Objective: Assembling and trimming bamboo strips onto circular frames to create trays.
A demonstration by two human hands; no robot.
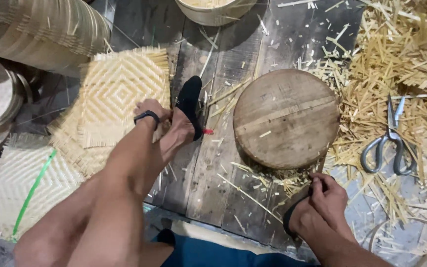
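The left hand [147, 110] lay on a woven bamboo mat [124, 89], fingers hidden, grip unclear. The right hand [328, 195] curled by the foot near a round wooden block [286, 117]. Several mats lay finished; scissors [390, 139] sat unused among trimmings.

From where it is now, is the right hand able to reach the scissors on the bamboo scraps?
Probably yes. The right hand sits at the foot by the round wooden block, and the scissors lie uncovered on the bamboo scraps just up and to its right, with nothing between them.
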